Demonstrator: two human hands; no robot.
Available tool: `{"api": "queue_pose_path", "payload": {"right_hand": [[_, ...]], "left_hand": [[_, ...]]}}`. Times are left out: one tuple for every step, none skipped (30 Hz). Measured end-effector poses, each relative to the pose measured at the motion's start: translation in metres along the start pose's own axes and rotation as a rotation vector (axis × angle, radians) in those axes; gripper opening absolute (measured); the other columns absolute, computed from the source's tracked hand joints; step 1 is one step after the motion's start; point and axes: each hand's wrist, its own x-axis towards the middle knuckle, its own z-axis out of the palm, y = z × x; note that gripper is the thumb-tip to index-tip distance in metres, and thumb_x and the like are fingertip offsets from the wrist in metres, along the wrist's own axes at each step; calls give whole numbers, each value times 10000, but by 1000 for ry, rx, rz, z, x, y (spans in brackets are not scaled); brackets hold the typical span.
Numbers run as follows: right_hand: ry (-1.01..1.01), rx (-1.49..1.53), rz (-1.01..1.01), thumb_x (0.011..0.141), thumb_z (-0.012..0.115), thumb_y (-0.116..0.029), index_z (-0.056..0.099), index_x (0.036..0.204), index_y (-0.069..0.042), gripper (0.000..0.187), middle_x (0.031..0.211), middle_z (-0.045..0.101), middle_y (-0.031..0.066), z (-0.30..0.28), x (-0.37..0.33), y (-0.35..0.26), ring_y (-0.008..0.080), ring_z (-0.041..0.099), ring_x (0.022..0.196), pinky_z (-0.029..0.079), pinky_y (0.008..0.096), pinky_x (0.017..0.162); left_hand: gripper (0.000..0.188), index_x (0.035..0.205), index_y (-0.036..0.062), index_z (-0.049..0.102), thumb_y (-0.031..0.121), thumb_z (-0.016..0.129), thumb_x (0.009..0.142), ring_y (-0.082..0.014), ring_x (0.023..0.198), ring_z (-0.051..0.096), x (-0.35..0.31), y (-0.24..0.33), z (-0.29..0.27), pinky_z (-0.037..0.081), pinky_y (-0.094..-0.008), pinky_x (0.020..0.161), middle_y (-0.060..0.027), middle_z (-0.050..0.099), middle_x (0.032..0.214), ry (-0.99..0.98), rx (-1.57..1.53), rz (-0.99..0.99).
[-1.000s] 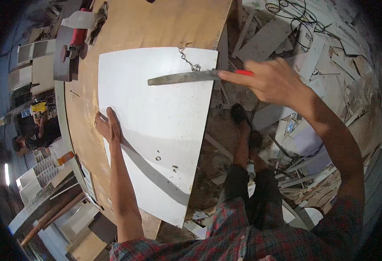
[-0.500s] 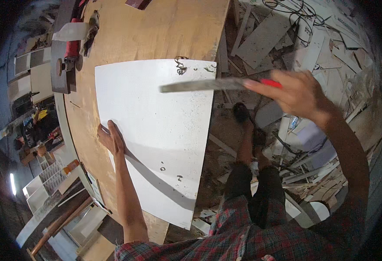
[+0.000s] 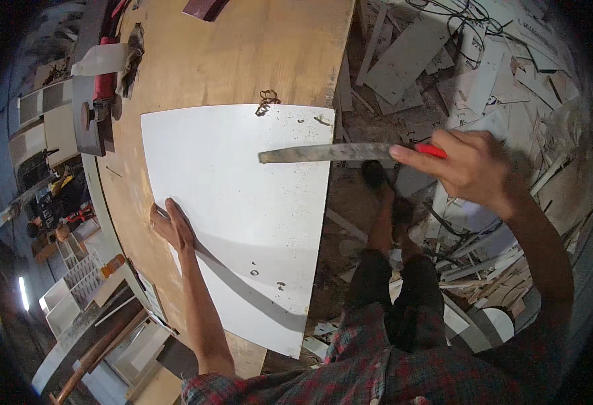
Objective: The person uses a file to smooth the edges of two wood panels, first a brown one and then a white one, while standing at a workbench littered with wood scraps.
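Observation:
A white panel (image 3: 235,196) with a curved far edge lies on the wooden workbench, its right side along the bench edge. My left hand (image 3: 175,226) grips the panel's left edge, thumb on top; some of its fingers are hidden. In my right hand (image 3: 468,165), closed round a red handle, is a long flat metal file (image 3: 330,153). The index finger stretches along the file. Its blade points left over the panel's right part; whether it touches the surface I cannot tell. Dark curled shavings (image 3: 267,102) lie at the panel's far edge, with specks and small bits along its right side.
On the bench's (image 3: 242,54) far left are a red power tool (image 3: 104,88), a pale plastic bottle (image 3: 100,59) and a rag. A dark red block (image 3: 205,8) sits at the far edge. Board offcuts (image 3: 411,61) and black cable (image 3: 472,27) litter the floor to the right.
The file and my right hand have moved slightly nearer and to the right. The whole view has shifted a little. My left hand stays on the panel's left edge.

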Motion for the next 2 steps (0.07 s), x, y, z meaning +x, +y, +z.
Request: {"api": "queue_pose_path", "payload": {"right_hand": [[-40, -22, -1, 886, 624, -65, 546, 1466, -351, 651, 721, 473, 34, -5, 3, 2, 161, 535, 545, 499, 321, 460], [-34, -25, 2, 886, 624, -65, 546, 1466, -351, 651, 721, 473, 34, -7, 3, 2, 161, 535, 545, 499, 321, 460]], "left_hand": [[841, 1417, -158, 426, 511, 617, 946, -466, 1327, 450, 3, -1, 0, 343, -506, 1135, -360, 481, 1408, -33, -53, -5], [844, 1417, -161, 423, 509, 623, 945, -477, 1324, 449, 6, -1, 0, 334, -504, 1143, -357, 486, 1409, -66, -105, -11]]}}
